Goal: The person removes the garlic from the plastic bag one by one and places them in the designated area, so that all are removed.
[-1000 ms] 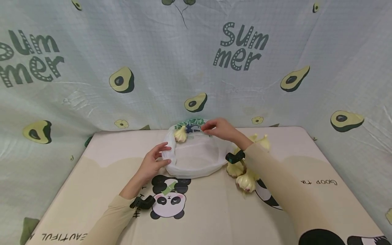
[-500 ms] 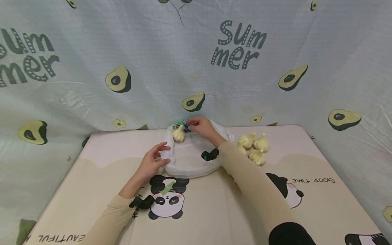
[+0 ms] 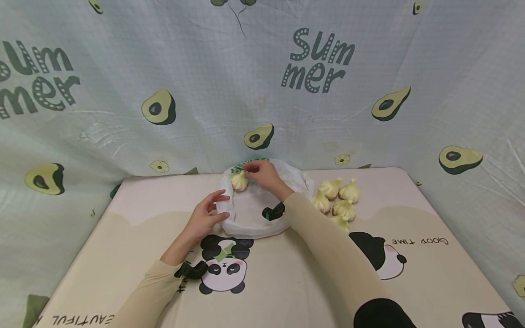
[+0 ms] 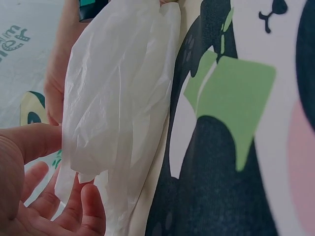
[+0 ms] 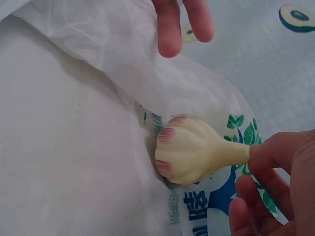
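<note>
A white plastic bag [image 3: 299, 175] with green and blue print lies spread with its mouth open on the tabletop. My left hand [image 3: 203, 214] holds its left rim; in the left wrist view the bag's edge [image 4: 118, 98] passes between thumb and curled fingers. Inside the bag, at the far left, is a garlic bulb [image 3: 239, 181]. My right hand [image 3: 266, 175] reaches over the bag and pinches the stem of that garlic bulb [image 5: 189, 150] between thumb and finger. Its purple-streaked base rests against the bag's lining.
Several more garlic bulbs [image 3: 344, 209] lie right of the bag, partly behind the right sleeve [image 3: 328, 250]. A patterned tablecloth [image 3: 279, 282] covers the table. An avocado-print curtain [image 3: 229, 82] hangs behind the far edge.
My right hand has moved left across the bag to the garlic bulb and now pinches its stem. The right sleeve has uncovered more bulbs on the right. My left hand stays put.
</note>
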A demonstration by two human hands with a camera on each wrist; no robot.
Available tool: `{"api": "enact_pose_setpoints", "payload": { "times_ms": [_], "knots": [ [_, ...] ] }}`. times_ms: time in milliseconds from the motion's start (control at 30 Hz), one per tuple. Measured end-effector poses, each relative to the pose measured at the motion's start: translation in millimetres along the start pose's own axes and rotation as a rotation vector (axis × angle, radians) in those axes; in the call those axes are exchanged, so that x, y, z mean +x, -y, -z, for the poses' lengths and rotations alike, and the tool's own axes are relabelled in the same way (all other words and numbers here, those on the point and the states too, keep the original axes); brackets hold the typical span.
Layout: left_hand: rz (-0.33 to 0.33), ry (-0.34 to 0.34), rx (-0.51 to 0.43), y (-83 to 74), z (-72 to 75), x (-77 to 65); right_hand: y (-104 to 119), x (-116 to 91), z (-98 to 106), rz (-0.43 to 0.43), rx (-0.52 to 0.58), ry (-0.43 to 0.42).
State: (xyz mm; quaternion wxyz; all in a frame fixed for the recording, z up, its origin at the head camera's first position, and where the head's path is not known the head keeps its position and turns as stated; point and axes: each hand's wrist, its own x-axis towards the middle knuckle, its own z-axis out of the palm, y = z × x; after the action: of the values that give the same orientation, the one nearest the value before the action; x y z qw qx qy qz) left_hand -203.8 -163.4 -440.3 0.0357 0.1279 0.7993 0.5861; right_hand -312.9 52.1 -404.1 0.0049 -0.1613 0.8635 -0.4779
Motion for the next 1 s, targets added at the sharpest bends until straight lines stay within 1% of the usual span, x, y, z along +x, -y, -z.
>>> {"api": "enact_pose_setpoints", "payload": {
  "times_ms": [133, 300, 700, 867, 1000],
  "knots": [
    [-0.006, -0.003, 0.009, -1.1, 0.5, -0.8, 1.3, -1.5, -1.8, 0.004, -0.018, 0.035],
    [-0.013, -0.004, 0.012, 0.4, 1.4, -0.1, 2.9, -3.7, -4.5, -0.023, -0.053, 0.066],
    [-0.015, -0.010, 0.015, -0.1, 1.6, -1.1, 0.6, -4.3, -15.5, -0.019, -0.062, 0.001],
    [-0.013, -0.010, 0.007, -0.3, 1.6, 0.0, 3.4, -5.5, -11.5, -0.032, -0.064, 0.008],
    [-0.008, -0.008, 0.008, -1.0, 1.6, 0.6, 8.6, -8.1, -4.1, -0.047, -0.058, 0.022]
  ]
}}
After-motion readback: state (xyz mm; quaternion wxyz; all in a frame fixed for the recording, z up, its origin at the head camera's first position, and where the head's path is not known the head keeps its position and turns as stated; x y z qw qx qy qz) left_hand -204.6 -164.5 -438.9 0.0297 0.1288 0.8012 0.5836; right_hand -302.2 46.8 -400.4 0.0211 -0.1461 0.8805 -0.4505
